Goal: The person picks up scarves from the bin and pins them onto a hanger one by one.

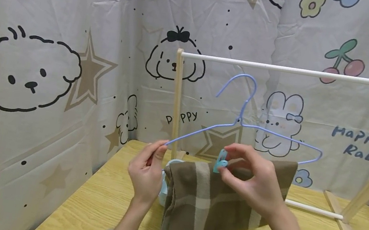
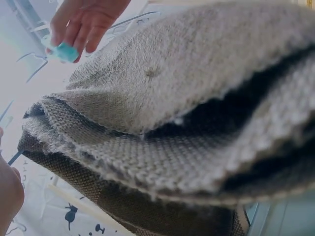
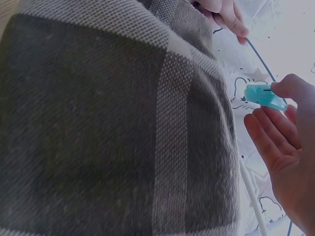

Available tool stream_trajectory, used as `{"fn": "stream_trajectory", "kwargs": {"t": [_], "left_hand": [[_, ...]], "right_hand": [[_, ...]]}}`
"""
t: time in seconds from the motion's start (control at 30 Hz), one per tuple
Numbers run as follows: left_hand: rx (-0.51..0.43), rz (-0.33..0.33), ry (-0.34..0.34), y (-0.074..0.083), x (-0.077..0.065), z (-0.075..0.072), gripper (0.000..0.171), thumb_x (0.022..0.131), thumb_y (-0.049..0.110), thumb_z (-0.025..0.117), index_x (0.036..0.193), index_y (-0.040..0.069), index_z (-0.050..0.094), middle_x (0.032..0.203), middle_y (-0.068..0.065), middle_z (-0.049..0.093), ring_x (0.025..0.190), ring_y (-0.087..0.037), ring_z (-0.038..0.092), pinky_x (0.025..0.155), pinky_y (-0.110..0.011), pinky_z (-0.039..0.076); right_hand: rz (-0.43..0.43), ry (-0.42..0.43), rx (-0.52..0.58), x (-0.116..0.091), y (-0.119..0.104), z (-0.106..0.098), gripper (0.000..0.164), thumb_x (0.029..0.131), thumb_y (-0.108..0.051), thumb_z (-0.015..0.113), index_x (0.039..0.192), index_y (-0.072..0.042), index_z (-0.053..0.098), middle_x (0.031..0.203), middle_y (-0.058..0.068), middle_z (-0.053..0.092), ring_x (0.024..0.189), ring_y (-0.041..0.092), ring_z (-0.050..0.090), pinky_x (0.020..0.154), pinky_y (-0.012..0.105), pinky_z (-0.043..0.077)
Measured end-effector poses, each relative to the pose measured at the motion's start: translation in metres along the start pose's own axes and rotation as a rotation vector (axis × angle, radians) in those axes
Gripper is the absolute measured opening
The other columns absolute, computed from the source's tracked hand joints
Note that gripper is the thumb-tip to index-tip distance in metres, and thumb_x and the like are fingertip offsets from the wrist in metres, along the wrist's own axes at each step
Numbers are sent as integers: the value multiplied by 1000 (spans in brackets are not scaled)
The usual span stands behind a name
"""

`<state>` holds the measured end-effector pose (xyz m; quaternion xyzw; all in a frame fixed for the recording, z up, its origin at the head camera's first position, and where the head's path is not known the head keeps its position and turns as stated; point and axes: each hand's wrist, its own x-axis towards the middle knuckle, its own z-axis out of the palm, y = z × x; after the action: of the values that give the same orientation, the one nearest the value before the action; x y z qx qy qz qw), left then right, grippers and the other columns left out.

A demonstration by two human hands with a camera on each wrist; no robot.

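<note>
A brown plaid scarf [image 1: 225, 202] with pale stripes hangs folded over the lower bar of a blue wire hanger [image 1: 200, 129]. My left hand [image 1: 148, 169] pinches the hanger's left corner between thumb and fingers. Between the thumb and fingertips of my right hand [image 1: 257, 179] is a teal clothespin [image 1: 219, 164], at the scarf's top edge in the head view. From the right wrist, the clothespin [image 3: 265, 96] shows side-on, close by the hanger wire. The scarf's layered edge [image 2: 147, 162] fills most of the left wrist view. The hanger's hook points up and left, below the rack's bar.
Behind the hanger stands a rack with a white top bar [image 1: 300, 71], wooden posts [image 1: 177, 97] and a wooden foot [image 1: 345, 229]. Partly hidden behind the scarf, a light blue container [image 1: 162, 194] stands on the wood-grain table [image 1: 83, 203]. A printed curtain [image 1: 20, 145] surrounds the table.
</note>
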<state>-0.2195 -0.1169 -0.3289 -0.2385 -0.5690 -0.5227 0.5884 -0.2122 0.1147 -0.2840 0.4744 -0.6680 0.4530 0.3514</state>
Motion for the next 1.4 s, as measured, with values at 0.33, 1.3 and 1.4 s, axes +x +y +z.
{"fn": "stream_trajectory", "kwargs": {"t": [0.33, 1.3, 1.4], "left_hand": [[-5, 33, -25, -2, -3, 4, 11, 91, 5, 68, 95, -4, 74, 60, -8, 50, 49, -8, 31, 46, -15, 25], [-2, 17, -36, -2, -9, 11, 9, 91, 1, 68, 95, -3, 74, 63, -8, 55, 49, -7, 33, 44, -16, 26], [7, 18, -43, -1, -9, 10, 8, 90, 0, 68, 95, -2, 74, 62, -7, 53, 49, -7, 33, 44, -16, 25]], "right_hand": [[143, -97, 39, 9, -1, 16, 43, 76, 13, 77, 114, 0, 63, 97, 9, 73, 87, 13, 71, 73, 25, 59], [458, -162, 75, 16, -2, 45, 24, 82, -7, 80, 101, -12, 67, 88, -1, 72, 79, 9, 71, 75, 27, 58], [472, -173, 72, 15, -1, 47, 22, 82, -8, 80, 100, -12, 69, 88, 0, 72, 80, 9, 70, 76, 27, 58]]}}
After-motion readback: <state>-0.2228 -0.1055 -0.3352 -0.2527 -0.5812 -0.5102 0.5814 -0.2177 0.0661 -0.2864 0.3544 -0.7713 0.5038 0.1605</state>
